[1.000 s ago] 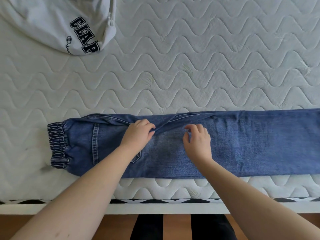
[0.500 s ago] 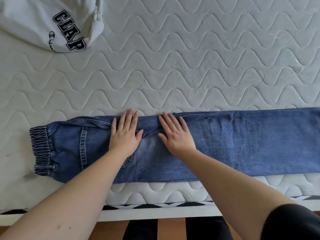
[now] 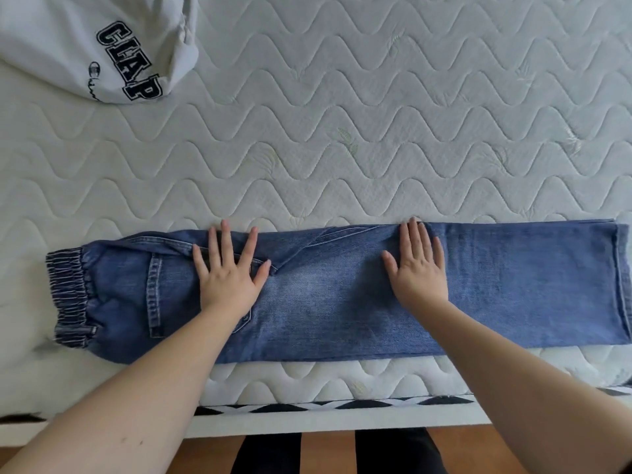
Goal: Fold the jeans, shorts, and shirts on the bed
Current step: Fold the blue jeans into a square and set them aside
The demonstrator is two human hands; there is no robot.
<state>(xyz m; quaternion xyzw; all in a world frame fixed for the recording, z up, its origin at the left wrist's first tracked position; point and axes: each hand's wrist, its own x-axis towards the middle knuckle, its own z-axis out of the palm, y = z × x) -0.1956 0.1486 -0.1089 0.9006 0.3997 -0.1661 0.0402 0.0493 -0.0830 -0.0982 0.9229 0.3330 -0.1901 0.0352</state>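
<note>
1. Both hands lie flat, fingers straight, grasping nothing: left hand (image 3: 228,281) near the seat, right hand (image 3: 420,271) mid-leg, on the jeans (image 3: 328,302) laid lengthwise along the bed (image 3: 342,138) near edge.
2. Judgement: press outward toward the cuffs, flattening the diagonal crease between the palms before folding across.

A white mattress with wavy quilted stitching (image 3: 342,131) carries two garments. A pair of blue denim jeans (image 3: 342,295), folded lengthwise, lies flat along its near edge, the gathered elastic waistband (image 3: 68,295) at the left. A white shirt with black block lettering (image 3: 85,39) lies at the far left corner, well apart from the jeans.
</note>
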